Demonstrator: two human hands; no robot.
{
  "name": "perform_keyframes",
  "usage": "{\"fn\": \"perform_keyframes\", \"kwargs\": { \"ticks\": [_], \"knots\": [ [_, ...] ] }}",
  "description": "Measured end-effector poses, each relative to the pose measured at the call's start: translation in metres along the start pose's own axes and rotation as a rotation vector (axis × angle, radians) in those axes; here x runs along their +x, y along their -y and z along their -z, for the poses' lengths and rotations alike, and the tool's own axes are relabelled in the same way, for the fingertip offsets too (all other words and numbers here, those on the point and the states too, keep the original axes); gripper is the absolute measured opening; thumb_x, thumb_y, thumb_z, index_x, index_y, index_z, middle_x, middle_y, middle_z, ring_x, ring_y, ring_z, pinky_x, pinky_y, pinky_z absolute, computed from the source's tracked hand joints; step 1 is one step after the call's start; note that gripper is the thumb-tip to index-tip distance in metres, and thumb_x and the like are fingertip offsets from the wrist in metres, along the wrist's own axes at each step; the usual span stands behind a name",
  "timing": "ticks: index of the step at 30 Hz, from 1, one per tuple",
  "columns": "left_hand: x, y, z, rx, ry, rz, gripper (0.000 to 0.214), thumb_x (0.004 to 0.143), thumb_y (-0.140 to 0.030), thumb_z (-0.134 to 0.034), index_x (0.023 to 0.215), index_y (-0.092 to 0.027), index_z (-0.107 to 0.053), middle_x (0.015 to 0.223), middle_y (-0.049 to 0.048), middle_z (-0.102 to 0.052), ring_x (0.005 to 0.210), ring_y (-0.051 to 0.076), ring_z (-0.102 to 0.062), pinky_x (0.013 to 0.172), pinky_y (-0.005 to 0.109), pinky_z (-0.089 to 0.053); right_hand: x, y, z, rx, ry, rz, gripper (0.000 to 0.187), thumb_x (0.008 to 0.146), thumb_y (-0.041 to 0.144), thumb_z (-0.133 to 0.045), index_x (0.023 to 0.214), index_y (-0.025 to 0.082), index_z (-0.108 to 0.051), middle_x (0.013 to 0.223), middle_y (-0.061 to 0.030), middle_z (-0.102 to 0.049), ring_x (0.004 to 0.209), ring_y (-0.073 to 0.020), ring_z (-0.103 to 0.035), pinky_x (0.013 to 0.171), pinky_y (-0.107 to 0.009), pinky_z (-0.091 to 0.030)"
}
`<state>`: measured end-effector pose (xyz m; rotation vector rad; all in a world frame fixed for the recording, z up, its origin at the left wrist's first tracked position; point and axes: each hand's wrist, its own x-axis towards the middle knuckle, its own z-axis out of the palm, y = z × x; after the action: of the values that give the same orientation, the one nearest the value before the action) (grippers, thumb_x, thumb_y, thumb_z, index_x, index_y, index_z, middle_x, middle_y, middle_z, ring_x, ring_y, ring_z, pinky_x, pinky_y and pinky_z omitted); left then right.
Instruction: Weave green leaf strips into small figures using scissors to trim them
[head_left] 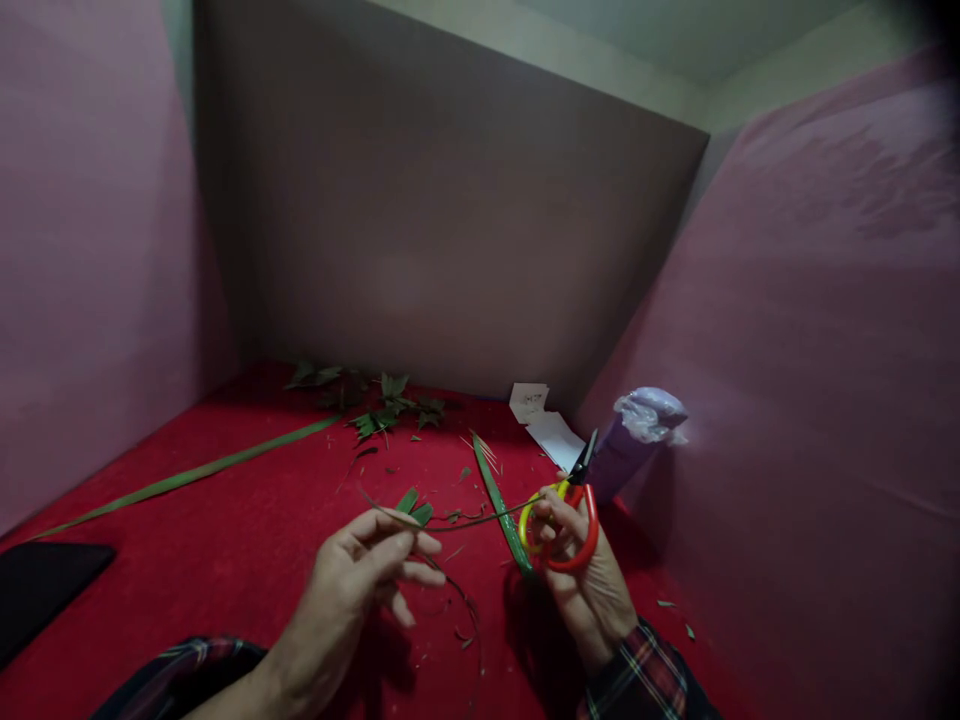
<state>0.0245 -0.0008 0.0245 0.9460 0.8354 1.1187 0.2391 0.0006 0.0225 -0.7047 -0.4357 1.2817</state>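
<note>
My right hand (581,580) grips scissors (564,520) with one red and one yellow handle loop; the dark blades point up and to the right. My left hand (360,580) pinches a thin green leaf strip (480,520) that runs across to the right hand. Small green leaf bits (415,507) stick up at the left fingertips. A broader green leaf blade (499,505) lies on the red cloth (247,540) just beside the scissors.
A long green leaf (187,475) lies across the cloth at left. A pile of dark leaves (375,400) sits at the back. White paper (544,420) and a purple cup with a plastic bag (637,435) stand at right. A black object (37,590) is at far left. Pink walls enclose the space.
</note>
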Motion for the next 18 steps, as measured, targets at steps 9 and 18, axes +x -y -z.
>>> {"fn": "perform_keyframes", "kwargs": {
  "ticks": [9, 18],
  "knots": [
    [0.007, 0.006, 0.008, 0.187, 0.187, -0.123, 0.014, 0.064, -0.014, -0.055, 0.071, -0.014, -0.068, 0.067, 0.0057, -0.069, 0.047, 0.014, -0.059, 0.041, 0.022, -0.045, 0.003, 0.012, 0.002, -0.074, 0.113, -0.147, 0.022, 0.063, 0.012, -0.071, 0.071, 0.015, -0.05, 0.058, 0.0051, -0.052, 0.045, -0.0014, -0.046, 0.039, -0.008, -0.038],
    [0.009, 0.019, -0.007, 0.199, 0.235, 0.206, 0.023, 0.075, -0.035, -0.06, 0.075, -0.013, -0.056, 0.069, 0.003, -0.065, 0.045, 0.009, -0.055, 0.034, 0.016, -0.041, -0.012, -0.021, -0.013, -0.369, 0.149, -0.16, 0.04, 0.061, 0.015, -0.077, 0.087, 0.018, -0.046, 0.059, 0.0056, -0.057, 0.037, -0.0049, -0.047, 0.029, -0.011, -0.034]
  ]
}}
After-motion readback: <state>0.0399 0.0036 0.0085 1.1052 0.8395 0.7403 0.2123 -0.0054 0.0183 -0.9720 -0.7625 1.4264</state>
